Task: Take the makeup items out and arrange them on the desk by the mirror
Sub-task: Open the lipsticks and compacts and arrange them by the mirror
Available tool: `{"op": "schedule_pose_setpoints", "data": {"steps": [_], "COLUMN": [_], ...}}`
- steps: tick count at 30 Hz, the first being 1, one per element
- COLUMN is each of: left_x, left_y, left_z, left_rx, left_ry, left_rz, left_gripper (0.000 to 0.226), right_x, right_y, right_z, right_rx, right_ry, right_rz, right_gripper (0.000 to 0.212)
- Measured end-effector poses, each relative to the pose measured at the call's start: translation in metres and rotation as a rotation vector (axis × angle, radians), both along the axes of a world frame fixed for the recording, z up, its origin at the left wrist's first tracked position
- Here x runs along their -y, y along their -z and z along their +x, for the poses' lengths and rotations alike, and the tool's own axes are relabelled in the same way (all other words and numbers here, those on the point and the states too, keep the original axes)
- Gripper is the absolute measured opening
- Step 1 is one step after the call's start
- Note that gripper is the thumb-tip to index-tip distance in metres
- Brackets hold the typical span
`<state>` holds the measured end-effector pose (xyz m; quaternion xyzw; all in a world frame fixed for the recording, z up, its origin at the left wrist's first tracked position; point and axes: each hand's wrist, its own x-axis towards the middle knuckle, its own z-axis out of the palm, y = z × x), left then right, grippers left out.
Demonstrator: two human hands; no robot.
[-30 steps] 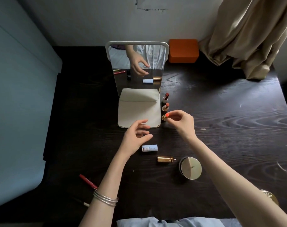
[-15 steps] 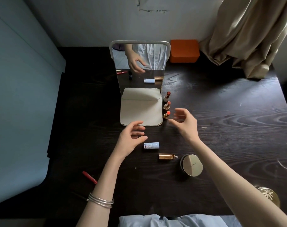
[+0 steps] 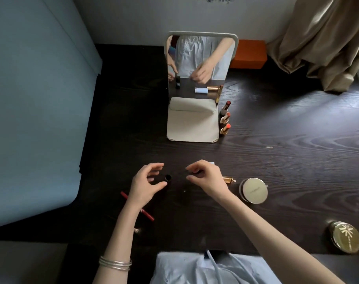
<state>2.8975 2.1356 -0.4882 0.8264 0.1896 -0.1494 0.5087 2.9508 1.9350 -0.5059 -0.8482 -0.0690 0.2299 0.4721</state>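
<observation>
Left hand point(image 3: 146, 184) has its fingers curled around a small open black tube point(image 3: 167, 178) standing on the dark desk point(image 3: 287, 160). Right hand point(image 3: 205, 177) pinches something thin and dark, maybe the wand, hard to tell. Three uncapped lipsticks point(image 3: 225, 116) stand just right of the mirror point(image 3: 197, 87).
</observation>
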Motion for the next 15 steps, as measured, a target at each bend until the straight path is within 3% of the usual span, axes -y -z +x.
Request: {"op": "schedule_pose_setpoints", "data": {"steps": [15], "left_x": [-0.016], "left_y": [0.022], "left_z": [-0.001], "left_rx": [0.009], "left_ry": [0.05], "left_rz": [-0.008], "left_gripper": [0.046], "right_x": [-0.048], "right_y": [0.02], "right_z": [-0.014], "right_rx": [0.047], "right_ry": [-0.063], "right_rz": [-0.118], "right_gripper": [0.031]}}
